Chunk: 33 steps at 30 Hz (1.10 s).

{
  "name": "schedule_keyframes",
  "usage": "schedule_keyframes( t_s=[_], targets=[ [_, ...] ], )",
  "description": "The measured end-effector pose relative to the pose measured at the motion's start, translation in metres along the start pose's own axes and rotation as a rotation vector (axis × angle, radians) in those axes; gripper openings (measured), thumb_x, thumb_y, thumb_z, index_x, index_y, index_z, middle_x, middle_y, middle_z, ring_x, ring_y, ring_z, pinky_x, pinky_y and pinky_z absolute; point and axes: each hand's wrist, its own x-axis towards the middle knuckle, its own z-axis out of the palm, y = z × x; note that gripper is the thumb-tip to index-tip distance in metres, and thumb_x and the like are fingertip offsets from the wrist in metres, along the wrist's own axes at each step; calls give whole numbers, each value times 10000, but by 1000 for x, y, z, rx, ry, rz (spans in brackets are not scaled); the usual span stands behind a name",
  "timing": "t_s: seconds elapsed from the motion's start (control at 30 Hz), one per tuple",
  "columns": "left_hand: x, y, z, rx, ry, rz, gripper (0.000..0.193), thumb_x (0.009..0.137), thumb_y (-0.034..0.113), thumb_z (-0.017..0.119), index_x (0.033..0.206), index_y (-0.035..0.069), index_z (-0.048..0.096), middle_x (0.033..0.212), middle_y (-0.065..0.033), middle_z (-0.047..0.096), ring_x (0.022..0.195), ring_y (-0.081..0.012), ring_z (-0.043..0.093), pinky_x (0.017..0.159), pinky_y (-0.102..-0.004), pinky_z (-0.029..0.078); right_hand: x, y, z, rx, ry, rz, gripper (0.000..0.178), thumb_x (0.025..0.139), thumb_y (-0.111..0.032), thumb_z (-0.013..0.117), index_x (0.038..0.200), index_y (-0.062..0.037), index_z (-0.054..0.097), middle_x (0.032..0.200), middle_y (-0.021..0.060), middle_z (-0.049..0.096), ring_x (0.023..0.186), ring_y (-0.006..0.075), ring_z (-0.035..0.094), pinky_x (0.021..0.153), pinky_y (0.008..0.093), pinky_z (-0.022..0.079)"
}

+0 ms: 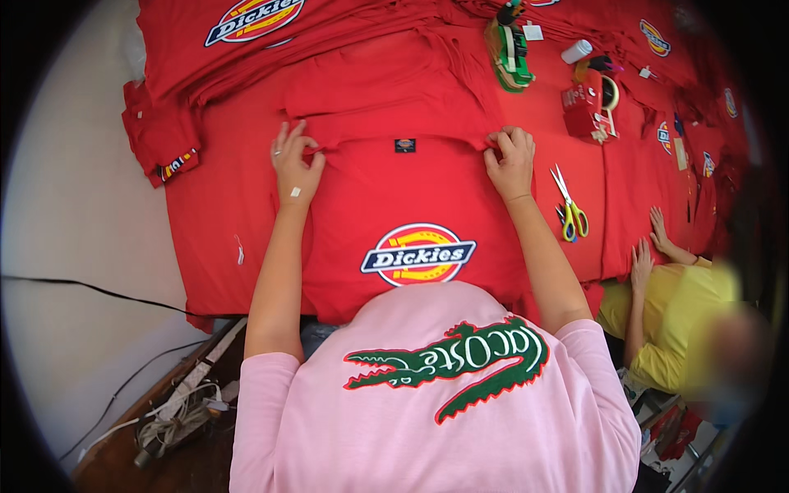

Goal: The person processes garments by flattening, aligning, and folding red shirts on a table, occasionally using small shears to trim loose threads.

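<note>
A red T-shirt (411,189) lies spread in front of me, with a colourful oval print near my chest and a small dark neck label (405,145) at its far edge. My left hand (296,168) pinches the far left corner of the shirt between thumb and fingers; a small white sticker is on the wrist. At the opposite corner, my right hand (509,164) grips the cloth in the same way. Both arms are stretched forward, and the far edge runs nearly straight between the hands. Yellow-handled scissors (569,205) lie right of my right forearm.
More red shirts (255,57) cover the table's far side and right. A green tape dispenser (511,57), a red tape dispenser (588,107) and a white cylinder (577,51) stand at the far right. A co-worker in yellow (670,320) rests hands on red cloth. Bundled cables (177,423) lie lower left.
</note>
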Motion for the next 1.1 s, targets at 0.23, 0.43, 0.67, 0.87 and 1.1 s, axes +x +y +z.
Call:
schedule_keyframes(
  t_s=[0.23, 0.43, 0.67, 0.87, 1.1],
  targets=[
    [-164, 68, -86, -86, -58, -127, 129, 838, 53, 729, 950, 105, 689, 1530, -106, 602, 1506, -395, 436, 1238, -528, 301, -127, -27, -94, 54, -234, -114, 283, 760, -30, 726, 1034, -99, 707, 1246, 140, 646, 1204, 347, 601, 1012, 460, 475],
    [-269, 75, -107, -142, -175, -353, 122, 914, 59, 696, 1009, 93, 764, 1597, -139, 541, 1504, -387, 448, 1234, -494, 313, -215, -36, -120, 348, -285, 242, 404, 845, 58, 642, 1217, -82, 717, 1400, 182, 644, 1289, 344, 629, 1091, 432, 501],
    [-240, 59, -119, -192, -58, -437, 154, 938, -11, 626, 1051, 17, 728, 1378, -170, 667, 1287, -347, 614, 1106, -436, 453, -214, 11, -111, 854, -75, 751, 328, 1036, 24, 587, 1363, -5, 606, 1285, 85, 687, 1002, 124, 714, 790, 246, 570],
    [-223, 59, -109, -316, 13, -479, 132, 991, 31, 642, 1089, 0, 726, 1206, -133, 695, 1048, -243, 687, 950, -357, 522, -209, 30, -119, 955, -177, 859, 315, 1057, -24, 588, 1372, -6, 601, 1092, 87, 725, 879, 133, 720, 719, 238, 560],
    [-224, 99, -90, -408, -163, -696, 339, 1010, 200, 748, 1257, -27, 695, 1146, -94, 687, 887, -147, 673, 793, -286, 544, -208, -3, -117, 1029, -382, 861, 495, 1020, -65, 675, 1490, -37, 521, 992, 69, 730, 838, 132, 722, 684, 230, 541]
  ],
)
